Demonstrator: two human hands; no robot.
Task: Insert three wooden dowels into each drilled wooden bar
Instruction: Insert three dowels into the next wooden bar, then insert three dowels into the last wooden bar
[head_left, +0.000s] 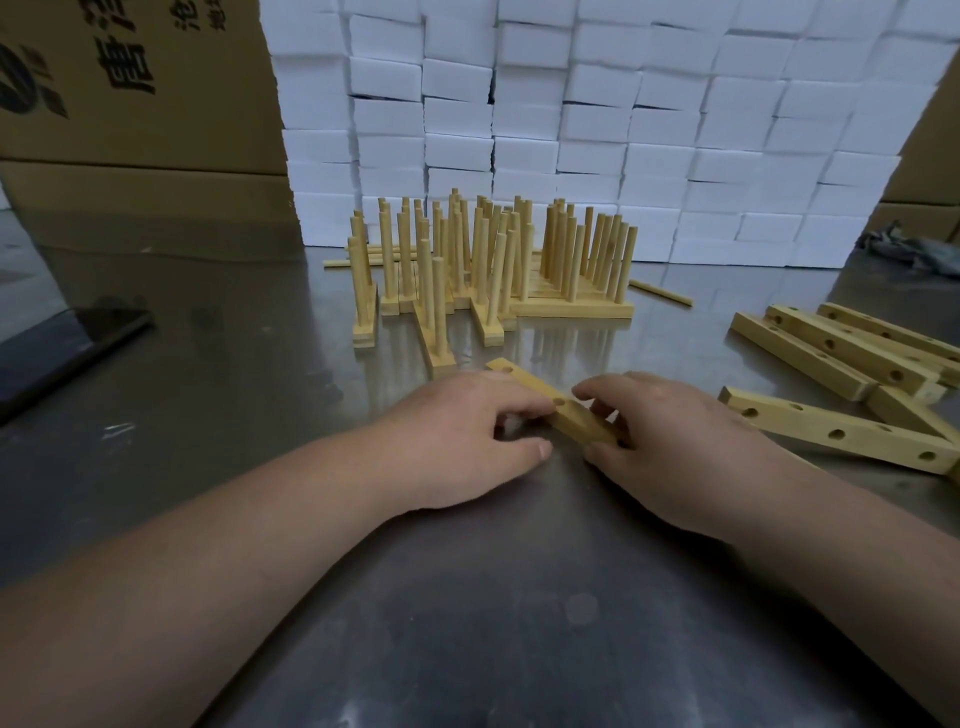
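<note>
A drilled wooden bar (550, 400) lies on the steel table (311, 395) between my hands, holes facing up and with no dowels in it. My left hand (467, 436) curls its fingers against the bar's left side, thumb resting on the table. My right hand (670, 441) grips the bar's near end from the right. Behind them stands a cluster of bars fitted with upright dowels (483, 260). Several bare drilled bars (841, 358) lie at the right, one of them (836, 431) closest to my right hand.
Loose dowels (662, 292) lie near the cluster's right and back left. A dark phone (67, 348) lies at the left. A wall of white foam blocks (623, 130) stands behind, cardboard boxes (135, 88) at the back left, a grey cloth (909, 249) at the far right.
</note>
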